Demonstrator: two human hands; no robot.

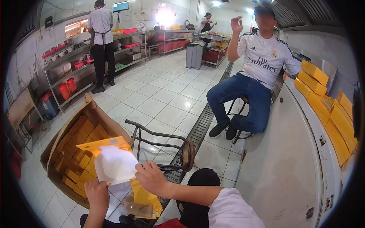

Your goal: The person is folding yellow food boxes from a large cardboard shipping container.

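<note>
Between my two hands is a yellow cardboard box (117,165), partly folded, its white inside facing up and its flap raised on the far side. My left hand (97,193) grips the near left corner, while my right hand (152,178) holds the right side. Just beyond lies a large brown carton (95,109), open and filled with many small yellow boxes (81,148). Flat yellow cardboard blanks (144,196) are stacked on the floor below my right hand. On them rests a translucent brownish packet (138,209).
A metal-framed stool (186,155) lies tipped over beside the carton, across a floor drain grate (196,128). At right, a seated person (262,57) raises one hand near a white chest unit (281,159) topped with yellow boxes (328,105). Another person (101,31) stands at steel shelving (128,42).
</note>
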